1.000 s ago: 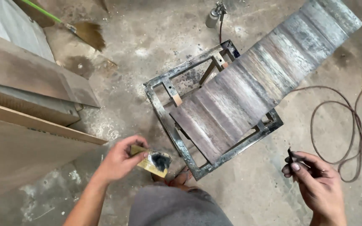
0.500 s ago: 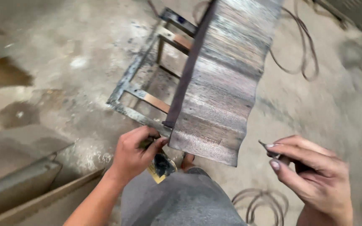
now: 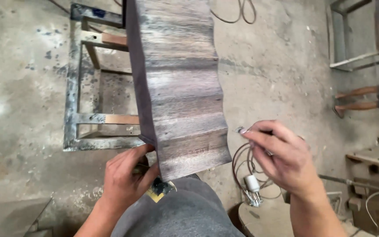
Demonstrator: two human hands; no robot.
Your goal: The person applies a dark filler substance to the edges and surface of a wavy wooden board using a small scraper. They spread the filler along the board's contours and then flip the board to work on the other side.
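Note:
A long grey wavy-edged wooden plank (image 3: 176, 83) lies across a paint-stained metal frame stand (image 3: 73, 118). My left hand (image 3: 126, 182) is at the plank's near left corner, closed on a small yellowish block with a dark smeared face (image 3: 161, 188) that shows under the plank's end. My right hand (image 3: 279, 156) hovers to the right of the plank, pinching a small dark pointed tool (image 3: 241, 130) between thumb and fingers. My knee in grey trousers (image 3: 180, 210) is just below the plank's end.
A coiled cable with a white plug (image 3: 252, 184) lies on the concrete floor under my right hand. Another person's legs (image 3: 360, 98) and metal frames stand at the far right. Wooden offcuts (image 3: 373, 153) lie at right, a board (image 3: 9, 215) at bottom left.
The view has swung so the plank now runs straight away from me. My left hand stays at the plank's near corner with the block; my right hand has risen, still pinching the small tool.

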